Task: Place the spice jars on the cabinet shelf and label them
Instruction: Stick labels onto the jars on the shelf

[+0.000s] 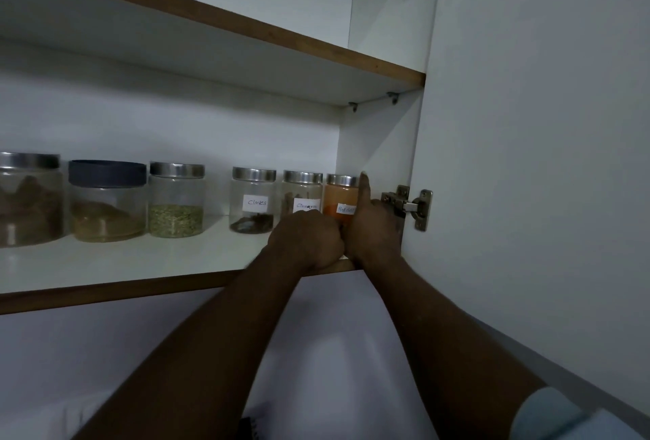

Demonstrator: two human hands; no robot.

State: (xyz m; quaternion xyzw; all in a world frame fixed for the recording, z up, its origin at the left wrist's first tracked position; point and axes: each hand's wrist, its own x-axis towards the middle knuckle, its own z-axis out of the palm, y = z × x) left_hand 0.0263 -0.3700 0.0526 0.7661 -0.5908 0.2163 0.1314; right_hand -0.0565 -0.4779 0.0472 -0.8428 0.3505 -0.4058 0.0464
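Three labelled glass jars with metal lids stand at the right end of the lower cabinet shelf (147, 258): a cloves jar (252, 197), a cinnamon jar (301, 190) and an orange-red powder jar (339, 195) beside the cabinet wall. My right hand (373, 228) wraps the orange-red jar's right side, thumb pointing up along it. My left hand (309, 239) is curled in a fist against that jar's lower left, in front of the cinnamon jar. The fingertips of both hands are hidden.
Three unlabelled jars stand further left: a green-seed jar (176, 200), a dark-lidded jar (107, 200) and a big jar (30, 198) at the frame edge. The open door (534, 158) and its hinge (409, 205) sit close on the right. An upper shelf (246, 28) hangs overhead.
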